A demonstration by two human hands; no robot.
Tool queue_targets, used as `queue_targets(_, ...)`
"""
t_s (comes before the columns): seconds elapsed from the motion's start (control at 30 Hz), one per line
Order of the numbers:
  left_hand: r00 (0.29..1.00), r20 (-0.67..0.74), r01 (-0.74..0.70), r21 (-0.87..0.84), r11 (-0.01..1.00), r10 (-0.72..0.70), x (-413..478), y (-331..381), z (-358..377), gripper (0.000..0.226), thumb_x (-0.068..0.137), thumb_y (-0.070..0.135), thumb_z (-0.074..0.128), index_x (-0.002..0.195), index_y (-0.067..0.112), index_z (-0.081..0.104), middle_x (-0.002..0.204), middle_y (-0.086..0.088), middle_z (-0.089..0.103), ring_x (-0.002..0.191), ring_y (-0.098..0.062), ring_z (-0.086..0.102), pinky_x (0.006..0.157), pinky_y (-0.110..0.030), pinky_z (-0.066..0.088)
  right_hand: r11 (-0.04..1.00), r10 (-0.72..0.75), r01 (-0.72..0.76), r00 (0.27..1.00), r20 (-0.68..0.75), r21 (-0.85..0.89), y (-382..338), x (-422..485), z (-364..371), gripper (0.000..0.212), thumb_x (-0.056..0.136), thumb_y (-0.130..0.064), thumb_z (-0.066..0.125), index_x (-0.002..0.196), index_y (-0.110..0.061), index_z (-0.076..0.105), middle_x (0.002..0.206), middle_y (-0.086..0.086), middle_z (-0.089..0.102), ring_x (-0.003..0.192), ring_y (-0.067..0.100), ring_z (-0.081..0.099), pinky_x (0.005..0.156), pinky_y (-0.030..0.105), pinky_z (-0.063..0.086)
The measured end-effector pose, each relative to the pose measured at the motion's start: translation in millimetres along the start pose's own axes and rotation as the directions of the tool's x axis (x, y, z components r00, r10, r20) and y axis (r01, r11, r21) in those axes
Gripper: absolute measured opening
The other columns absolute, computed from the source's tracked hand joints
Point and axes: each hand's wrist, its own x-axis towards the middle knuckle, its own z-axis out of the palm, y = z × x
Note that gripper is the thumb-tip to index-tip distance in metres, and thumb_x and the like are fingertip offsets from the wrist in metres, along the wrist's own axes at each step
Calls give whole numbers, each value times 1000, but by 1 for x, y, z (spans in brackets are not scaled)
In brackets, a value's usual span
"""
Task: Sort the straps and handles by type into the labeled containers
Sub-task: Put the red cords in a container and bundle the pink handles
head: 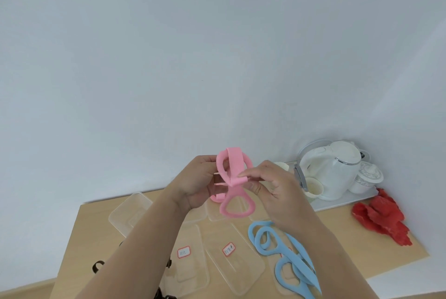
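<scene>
From the head camera, both hands are raised above the far part of the wooden table (362, 262), in front of a pale wall, and share one pink strap (235, 166). The left hand (198, 182) has its fingers curled round the strap's left side, where the band bends into an upper loop. The palm faces the camera and the thumb side is hidden behind the pink band. The right hand (277, 190) pinches the folded end of the flat pink band between thumb and forefinger (251, 173). Its other fingers are loosely bent beside the pinch and touch nothing I can make out. The strap's lower ring hangs free below both hands, above the containers.

On the table under the arms lie several clear containers (128, 211), two of them with small red-bordered labels (229, 249) whose writing is too small to read. Two blue straps (265, 238) lie curled to the right of the labelled ones. The nearer strap seems to rest over another clear container. Small dark pieces (97, 266) show at the near left, partly hidden by the left forearm.

At the far right a white tray (337, 202) carries a white kettle (333, 170) and cups (313, 187), and a crumpled red cloth (381, 216) lies just beside it.
</scene>
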Motion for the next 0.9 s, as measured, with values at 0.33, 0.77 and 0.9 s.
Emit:
queue_targets(0.33, 995, -55, 76, -180, 981, -87, -3, 0, 1, 44, 100, 26, 46, 129, -4, 62, 110, -17, 64, 94, -35, 58, 86, -60, 46, 982, -74, 63, 996, -56, -177, 8, -7, 17, 27, 93, -6, 68, 108, -27, 76, 93, -13, 60, 87, 7, 60, 74, 15, 45)
queue_targets(0.77, 996, -20, -86, -7, 996, 86, -12, 5, 1, 35, 87, -2, 73, 121, 2, 69, 116, -25, 72, 87, -34, 72, 80, -46, 62, 982, -103, 82, 987, -122, -168, 5, -9, 20, 31, 95, -34, 52, 115, -29, 74, 100, -14, 60, 93, 8, 61, 75, 24, 52)
queue_targets(0.9, 992, -45, -117, -14, 993, 116, -11, 3, -1, 38, 86, -6, 73, 123, 3, 68, 116, -25, 72, 93, -37, 73, 78, -44, 62, 986, -107, 93, 990, -94, -142, 4, -10, 21, 34, 95, -15, 61, 122, -31, 71, 102, -12, 61, 95, 10, 62, 77, 29, 53)
